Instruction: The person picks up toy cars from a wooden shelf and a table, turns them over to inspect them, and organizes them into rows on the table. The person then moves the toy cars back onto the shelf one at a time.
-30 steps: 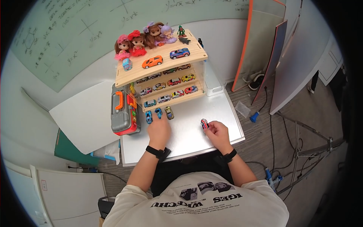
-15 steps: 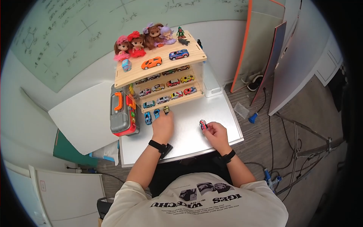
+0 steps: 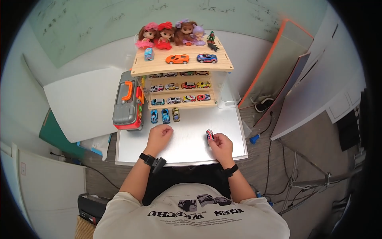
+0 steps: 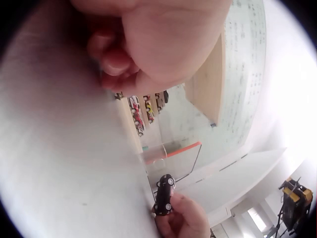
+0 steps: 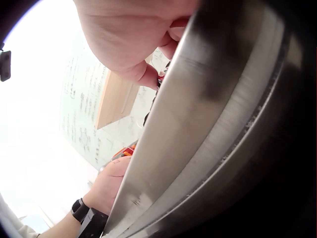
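Two blue toy cars (image 3: 154, 116) (image 3: 165, 115) and a yellow one (image 3: 176, 114) stand side by side on the silver tabletop (image 3: 187, 153), before the wooden rack (image 3: 181, 106). Nearer the person than these cars, my left hand (image 3: 160, 137) rests loosely curled, holding nothing; its bent fingers (image 4: 116, 62) show in the left wrist view. Farther right, my right hand (image 3: 221, 148) pinches a red-and-white toy car (image 3: 209, 134) between thumb and fingers. The left wrist view shows this car's black underside (image 4: 164, 196). In the right wrist view, the table edge partly hides the right fingers.
Several toy cars line the rack's shelves. Dolls (image 3: 165, 36), an orange car (image 3: 177, 59) and a blue car (image 3: 207, 58) stand on its top board. A grey toolbox (image 3: 128, 101) with an orange handle is left of it, a clear bin (image 3: 227, 99) right of it.
My left hand has let go of the small cars by the rack and drawn back toward the person. My right hand still pinches its car. The head view has shifted.
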`<move>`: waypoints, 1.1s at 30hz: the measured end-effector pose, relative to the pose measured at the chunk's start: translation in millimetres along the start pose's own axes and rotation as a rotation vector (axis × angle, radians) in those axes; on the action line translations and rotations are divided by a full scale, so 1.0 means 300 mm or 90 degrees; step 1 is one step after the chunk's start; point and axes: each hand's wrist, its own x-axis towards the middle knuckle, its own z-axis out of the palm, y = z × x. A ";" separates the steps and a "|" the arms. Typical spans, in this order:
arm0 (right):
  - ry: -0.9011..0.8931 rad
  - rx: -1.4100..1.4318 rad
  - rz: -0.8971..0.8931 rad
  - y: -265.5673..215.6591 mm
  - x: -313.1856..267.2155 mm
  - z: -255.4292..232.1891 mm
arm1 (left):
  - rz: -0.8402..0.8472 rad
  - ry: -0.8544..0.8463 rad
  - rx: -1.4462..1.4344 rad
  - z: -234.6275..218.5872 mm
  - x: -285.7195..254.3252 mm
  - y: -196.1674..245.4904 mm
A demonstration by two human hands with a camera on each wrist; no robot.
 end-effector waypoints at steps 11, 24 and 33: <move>-0.105 -0.244 -0.098 -0.223 0.227 0.101 | 0.030 0.031 -0.165 0.007 -0.013 -0.079; -0.136 -0.349 -0.052 -0.215 0.377 0.338 | 0.070 0.024 -0.164 -0.028 -0.026 -0.029; -0.139 -0.299 -0.021 -0.223 0.370 0.334 | 0.089 0.021 -0.169 -0.031 -0.019 -0.032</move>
